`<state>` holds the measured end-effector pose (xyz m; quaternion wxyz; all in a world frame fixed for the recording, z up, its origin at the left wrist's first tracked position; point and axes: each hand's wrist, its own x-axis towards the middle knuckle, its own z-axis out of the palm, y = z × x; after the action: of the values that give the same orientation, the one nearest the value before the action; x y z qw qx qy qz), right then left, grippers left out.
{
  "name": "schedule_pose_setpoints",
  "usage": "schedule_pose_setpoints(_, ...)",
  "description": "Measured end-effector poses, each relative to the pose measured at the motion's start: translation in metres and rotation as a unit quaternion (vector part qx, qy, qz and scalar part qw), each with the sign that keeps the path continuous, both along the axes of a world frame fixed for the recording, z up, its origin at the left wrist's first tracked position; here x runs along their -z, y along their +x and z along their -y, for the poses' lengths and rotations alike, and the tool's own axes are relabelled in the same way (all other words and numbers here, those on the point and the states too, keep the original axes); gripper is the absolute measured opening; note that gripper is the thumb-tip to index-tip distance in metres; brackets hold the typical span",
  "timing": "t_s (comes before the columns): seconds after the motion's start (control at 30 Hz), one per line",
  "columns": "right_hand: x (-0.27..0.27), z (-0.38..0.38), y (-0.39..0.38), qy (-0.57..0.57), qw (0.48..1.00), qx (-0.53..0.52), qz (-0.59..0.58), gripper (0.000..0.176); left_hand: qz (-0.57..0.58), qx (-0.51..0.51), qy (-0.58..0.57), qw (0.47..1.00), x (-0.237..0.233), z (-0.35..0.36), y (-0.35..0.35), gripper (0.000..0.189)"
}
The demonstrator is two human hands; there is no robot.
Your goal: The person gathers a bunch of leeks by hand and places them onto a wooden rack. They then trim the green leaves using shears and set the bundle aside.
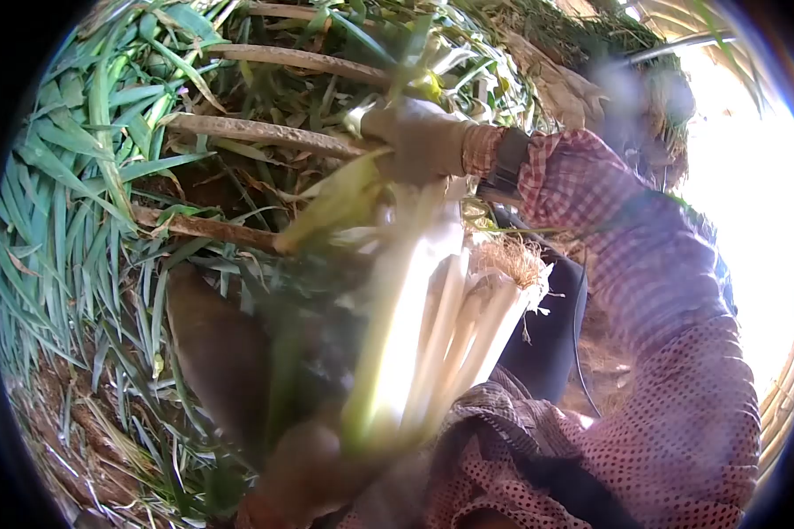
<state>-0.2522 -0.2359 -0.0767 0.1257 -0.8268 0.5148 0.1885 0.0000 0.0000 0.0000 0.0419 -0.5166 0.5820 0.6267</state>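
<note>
Leek stalks [441, 326] between left hand [304, 467] and right hand [419, 145]

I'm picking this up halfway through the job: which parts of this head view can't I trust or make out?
All in the head view:
- Right hand: motion blur hides the finger placement.
- Left hand: heavily blurred, so its grip on the pale stalks can't be told.
- Brown shape: too blurred to identify.
- Dark wristband: too small and dark for detail.
- Bright background: glare washes it out.
</note>
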Motion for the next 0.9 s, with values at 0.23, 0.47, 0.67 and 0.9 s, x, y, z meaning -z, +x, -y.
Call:
schedule_pose_setpoints(0.23, 0.007, 0.011, -0.075, -0.101, 0.975, 0.124, 0.153, 0.04, 0.018, 0.041, -0.003, 0.999, 0.06, -0.027, 0.051, 0.068)
schedule_pose_setpoints(0.47, -0.061, -0.024, -0.112, -0.077, 0.966, 0.176, 0.176, 0.045, 0.018, 0.015, -0.022, 0.999, 0.049, -0.014, 0.039, 0.067)
schedule_pose_setpoints(0.67, -0.083, -0.113, -0.024, 0.08, 0.985, 0.084, 0.129, 0.052, -0.017, 0.024, -0.035, 0.999, 0.056, -0.03, 0.041, 0.067)
schedule_pose_setpoints(0.9, -0.024, -0.127, -0.036, 0.088, 0.933, -0.114, 0.329, 0.017, -0.018, 0.01, 0.008, 1.0, 0.025, -0.027, 0.022, 0.069)
